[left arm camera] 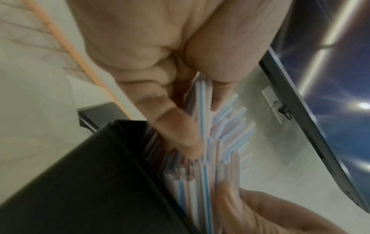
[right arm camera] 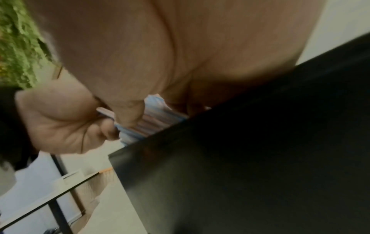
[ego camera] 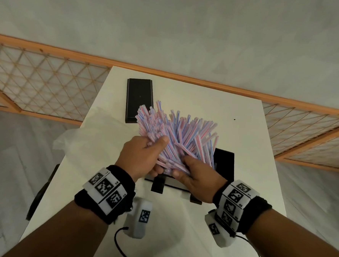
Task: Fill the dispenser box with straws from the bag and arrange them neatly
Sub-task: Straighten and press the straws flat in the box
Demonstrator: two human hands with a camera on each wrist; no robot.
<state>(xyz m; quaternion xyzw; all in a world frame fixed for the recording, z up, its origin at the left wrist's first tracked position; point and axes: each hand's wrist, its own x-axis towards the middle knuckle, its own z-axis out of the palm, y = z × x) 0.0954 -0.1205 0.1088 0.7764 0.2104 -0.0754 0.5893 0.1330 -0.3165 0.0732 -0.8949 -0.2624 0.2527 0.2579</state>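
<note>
White desk [ego camera: 243, 133] fills the centre of the head frame. On it, upper centre, lies a flat black lid [ego camera: 139, 98]; a crumpled clear bag [ego camera: 89, 131] lies at the desk's left edge, apparently emptied. The black dispenser box [ego camera: 225, 163] stands at centre right, mostly hidden behind the hands; two dark feet show below them.

Straws [ego camera: 176, 132], pink-and-blue striped, form one large fanned bundle at frame centre, lower ends gathered over the box opening, upper ends splayed toward the lid. Left wrist view shows some straws already running down along the box's inner wall.

Left hand [ego camera: 143, 156]: fingers and thumb curled round the left side of the bundle. Right hand [ego camera: 197, 175]: curled round the lower right of the bundle, close to the box rim.

Step in hand, as judged: lowering the bundle into the box. Filling begun, arranging not yet done.

Next move calls for squeezing the fan parallel, easing the ends down together, then loosening the grip gradually so no straws spring out over the rim
</note>
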